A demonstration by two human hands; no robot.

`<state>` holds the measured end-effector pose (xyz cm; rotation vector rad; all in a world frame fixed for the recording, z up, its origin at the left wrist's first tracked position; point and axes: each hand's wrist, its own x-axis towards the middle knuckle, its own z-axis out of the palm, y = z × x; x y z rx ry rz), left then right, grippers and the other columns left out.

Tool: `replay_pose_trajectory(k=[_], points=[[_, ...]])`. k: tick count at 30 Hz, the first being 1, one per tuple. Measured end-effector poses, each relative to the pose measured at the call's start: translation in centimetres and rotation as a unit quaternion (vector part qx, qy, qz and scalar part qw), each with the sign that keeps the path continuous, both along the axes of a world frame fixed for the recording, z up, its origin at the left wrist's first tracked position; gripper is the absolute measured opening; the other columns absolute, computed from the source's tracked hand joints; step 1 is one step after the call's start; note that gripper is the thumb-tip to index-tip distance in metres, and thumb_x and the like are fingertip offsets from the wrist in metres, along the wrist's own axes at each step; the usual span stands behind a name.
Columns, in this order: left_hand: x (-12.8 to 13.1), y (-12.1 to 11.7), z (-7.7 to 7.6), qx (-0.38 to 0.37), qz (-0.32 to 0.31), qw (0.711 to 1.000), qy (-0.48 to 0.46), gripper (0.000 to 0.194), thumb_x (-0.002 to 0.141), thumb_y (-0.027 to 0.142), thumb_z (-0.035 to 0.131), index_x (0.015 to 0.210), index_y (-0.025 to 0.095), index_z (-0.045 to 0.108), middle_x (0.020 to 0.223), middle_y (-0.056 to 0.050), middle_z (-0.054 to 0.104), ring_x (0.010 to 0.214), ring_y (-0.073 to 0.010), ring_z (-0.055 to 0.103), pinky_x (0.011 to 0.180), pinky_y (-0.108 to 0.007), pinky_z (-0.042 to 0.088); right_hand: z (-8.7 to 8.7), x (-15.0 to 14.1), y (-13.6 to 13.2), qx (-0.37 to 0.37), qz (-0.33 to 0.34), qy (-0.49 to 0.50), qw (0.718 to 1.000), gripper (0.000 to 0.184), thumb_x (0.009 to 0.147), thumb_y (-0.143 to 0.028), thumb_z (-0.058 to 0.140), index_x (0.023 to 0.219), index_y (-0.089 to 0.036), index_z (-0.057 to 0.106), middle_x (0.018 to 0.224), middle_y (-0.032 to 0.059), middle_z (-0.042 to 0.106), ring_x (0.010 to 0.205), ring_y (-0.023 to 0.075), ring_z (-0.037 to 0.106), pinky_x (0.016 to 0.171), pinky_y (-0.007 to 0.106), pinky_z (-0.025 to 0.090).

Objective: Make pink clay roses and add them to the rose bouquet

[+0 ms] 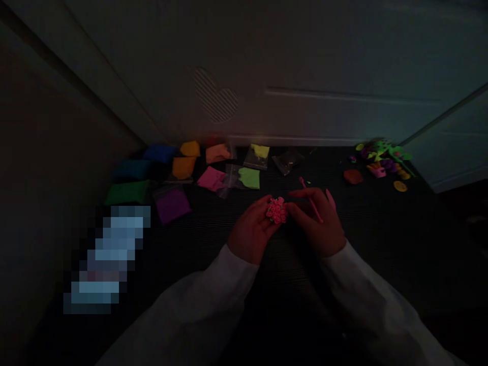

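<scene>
My left hand (251, 229) is closed around a small cluster of pink clay roses (277, 210), with bits of green between the blooms. The fingers support it from below and behind. My right hand (322, 221) is at the right side of the cluster, its thumb tip at the edge and its index finger bent just above. A thin pink modelling tool (313, 204) runs across the right hand, between index finger and thumb, its knobbed end pointing away from me. Another flat pink piece (331, 200) shows behind that hand; whether it is held is unclear.
Bags of coloured clay stand at the back left, among them purple (173, 204), green (127, 193), pink (212, 179) and lime (249, 178). A blurred bright rectangle (110, 254) lies left. Colourful clay pieces (385, 152) and a red-brown lump (353, 176) sit back right, before a pale panel (324, 117).
</scene>
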<state>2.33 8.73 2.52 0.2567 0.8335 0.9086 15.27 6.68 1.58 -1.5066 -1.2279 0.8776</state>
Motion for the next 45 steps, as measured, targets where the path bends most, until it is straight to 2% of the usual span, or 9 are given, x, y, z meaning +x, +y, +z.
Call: replay_pose_trajectory(k=[3, 8, 15, 23, 28, 31, 35, 41, 45], points=[[0.1, -0.1, -0.2, 0.028, -0.005, 1.0, 0.012, 0.035, 0.069, 0.018, 0.053, 0.104, 0.014, 0.049, 0.097, -0.01, 0.059, 0.084, -0.0161, 0.058, 0.077, -0.03, 0.045, 0.2, 0.1, 0.2, -0.013, -0.011, 0.003, 1.0, 0.021, 0.067, -0.025, 0.058, 0.084, -0.019, 0.047, 0.087, 0.0024, 0.059, 0.072, 0.0128, 0.059, 0.062, 0.027, 0.047], [0.4, 0.2, -1.2, 0.075, -0.019, 0.996, 0.04, 0.046, 0.061, 0.007, 0.06, 0.105, 0.015, 0.047, 0.083, -0.006, 0.063, 0.073, -0.0141, 0.06, 0.07, -0.028, 0.047, -0.5, 0.2, 0.5, 0.003, -0.017, 0.075, 0.997, 0.025, 0.067, -0.031, 0.057, 0.086, -0.019, 0.047, 0.089, 0.0028, 0.056, 0.066, 0.012, 0.057, 0.06, 0.026, 0.045], [0.3, 1.8, -3.3, 0.118, 0.02, 0.992, 0.044, 0.054, 0.057, 0.0, 0.061, 0.106, 0.016, 0.045, 0.077, -0.004, 0.063, 0.067, -0.0139, 0.061, 0.063, -0.025, 0.049, -1.7, 0.5, 0.9, 0.06, -0.034, 0.053, 0.996, 0.021, 0.072, -0.035, 0.05, 0.082, -0.018, 0.046, 0.084, 0.0029, 0.055, 0.067, 0.013, 0.055, 0.058, 0.025, 0.042], [-0.2, 2.7, -3.9, 0.174, 0.053, 0.982, 0.05, 0.057, 0.058, 0.0, 0.059, 0.11, 0.014, 0.042, 0.076, -0.005, 0.061, 0.066, -0.015, 0.061, 0.058, -0.025, 0.05, -3.3, 0.8, 1.7, 0.091, -0.049, -0.002, 0.995, 0.016, 0.071, -0.033, 0.048, 0.077, -0.018, 0.047, 0.073, 0.0003, 0.053, 0.063, 0.0127, 0.052, 0.058, 0.025, 0.041], [-0.8, 2.5, -4.2, 0.195, 0.043, 0.978, 0.057, 0.063, 0.055, -0.001, 0.061, 0.111, 0.017, 0.04, 0.075, -0.002, 0.061, 0.068, -0.0154, 0.061, 0.06, -0.027, 0.05, -2.5, 0.4, 1.2, 0.122, -0.05, -0.021, 0.991, 0.02, 0.073, -0.037, 0.046, 0.081, -0.019, 0.051, 0.07, -0.0011, 0.053, 0.063, 0.0117, 0.05, 0.058, 0.023, 0.039], [-1.2, 2.1, -4.3, 0.207, 0.025, 0.976, 0.069, 0.066, 0.053, 0.002, 0.064, 0.113, 0.018, 0.04, 0.073, -0.002, 0.061, 0.069, -0.0157, 0.061, 0.062, -0.028, 0.05, -1.5, 0.8, 0.8, 0.15, -0.053, -0.016, 0.987, 0.03, 0.08, -0.041, 0.034, 0.087, -0.02, 0.054, 0.075, -0.0001, 0.056, 0.064, 0.011, 0.05, 0.06, 0.023, 0.039], [-1.2, 1.5, -4.0, 0.226, 0.003, 0.971, 0.077, 0.071, 0.049, 0.004, 0.069, 0.113, 0.019, 0.042, 0.071, 0.001, 0.06, 0.065, -0.0135, 0.06, 0.061, -0.026, 0.048, -1.3, 4.0, 0.8, 0.189, -0.106, -0.009, 0.976, 0.045, 0.082, -0.047, 0.024, 0.086, -0.019, 0.059, 0.077, 0.0017, 0.056, 0.071, 0.0118, 0.05, 0.067, 0.025, 0.039], [-0.1, 0.9, -4.0, 0.258, -0.015, 0.963, 0.081, 0.067, 0.049, 0.006, 0.069, 0.11, 0.021, 0.044, 0.072, 0.002, 0.06, 0.067, -0.0114, 0.059, 0.067, -0.027, 0.046, -2.6, 11.8, 1.7, 0.189, -0.219, 0.029, 0.957, 0.054, 0.079, -0.055, 0.024, 0.08, -0.014, 0.06, 0.072, 0.0038, 0.057, 0.066, 0.012, 0.051, 0.062, 0.025, 0.039], [1.0, 1.2, -4.1, 0.287, -0.017, 0.948, 0.134, 0.068, 0.051, 0.009, 0.069, 0.113, 0.019, 0.042, 0.072, 0.002, 0.059, 0.067, -0.0093, 0.057, 0.068, -0.025, 0.045, -3.1, 14.0, 2.3, 0.196, -0.263, 0.053, 0.943, 0.053, 0.079, -0.054, 0.026, 0.082, -0.013, 0.059, 0.071, 0.004, 0.057, 0.066, 0.0115, 0.053, 0.06, 0.024, 0.039]])
